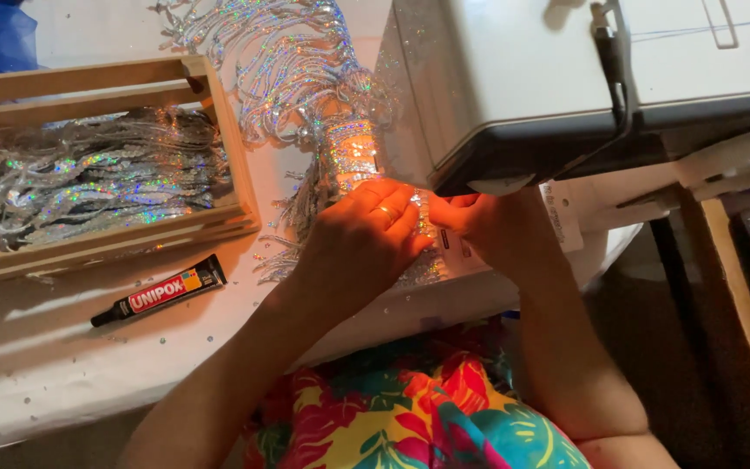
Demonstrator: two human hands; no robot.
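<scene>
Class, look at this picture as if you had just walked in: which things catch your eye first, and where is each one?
First comes the glittering silver sequin fringe, spilling across the white table towards the sewing machine. The left hand and right hand press a strip of it flat under the machine's lamp. At the left a wooden crate holds more sequin trim, with a black glue tube lying in front.

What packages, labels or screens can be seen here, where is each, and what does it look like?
Glue tube: lies on the white table, below the wooden crate; slim, black, red-and-orange label.
Sticker label: on the sewing machine's base, beside the right hand; white, rectangular.
No screens in view.
</scene>
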